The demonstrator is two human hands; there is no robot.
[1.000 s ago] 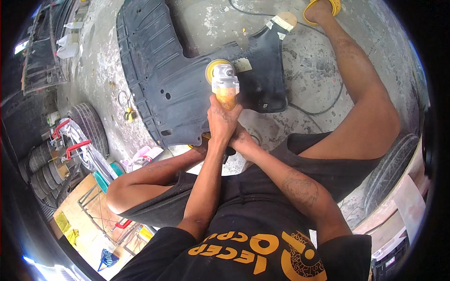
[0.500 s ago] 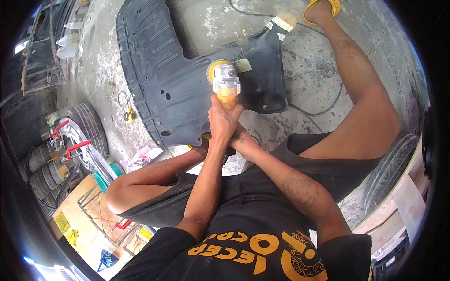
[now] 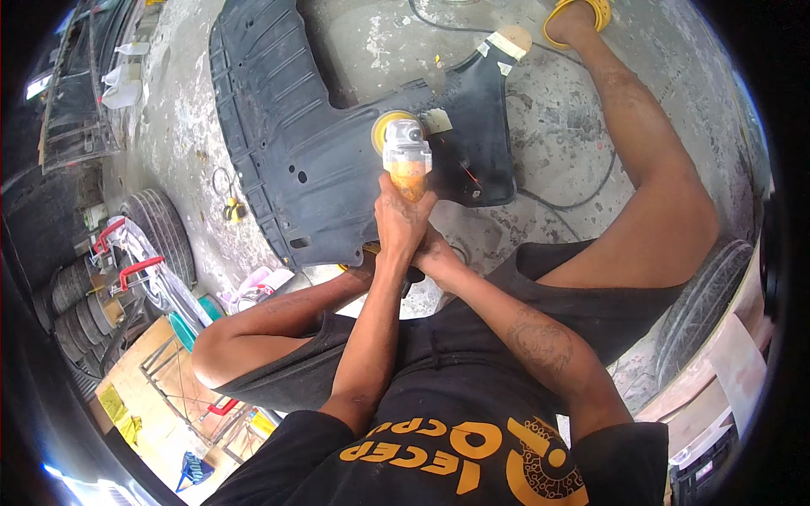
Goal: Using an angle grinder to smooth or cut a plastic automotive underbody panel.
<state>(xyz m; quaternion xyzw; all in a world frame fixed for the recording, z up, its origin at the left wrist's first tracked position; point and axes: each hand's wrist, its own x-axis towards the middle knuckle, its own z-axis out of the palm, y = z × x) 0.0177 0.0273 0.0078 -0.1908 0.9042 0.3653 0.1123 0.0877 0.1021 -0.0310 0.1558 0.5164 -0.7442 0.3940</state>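
An angle grinder (image 3: 408, 164) with an orange body, a silver head and a yellow disc (image 3: 382, 133) is held by both my hands. My left hand (image 3: 402, 215) wraps round the front of its body, just behind the head. Lower and to the right, my right hand (image 3: 434, 253) closes round the rear part, mostly hidden behind the left wrist. Beneath the disc lies a broad black plastic panel (image 3: 278, 126) with ribs and holes, flat on the floor. A pale patch (image 3: 437, 121) sits on the panel beside the disc; whether the disc touches the panel, I cannot tell.
A dark cord (image 3: 582, 201) curves over the worn concrete floor. My legs lie either side, one foot in a yellow clog (image 3: 601, 13). Tyres (image 3: 158, 228), red-handled clamps (image 3: 141, 268) and a wooden board (image 3: 139, 358) are at left. Another tyre (image 3: 700, 304) stands at right.
A short red-orange streak now shows over the panel, right of the grinder. The grinder and both hands have hardly moved.
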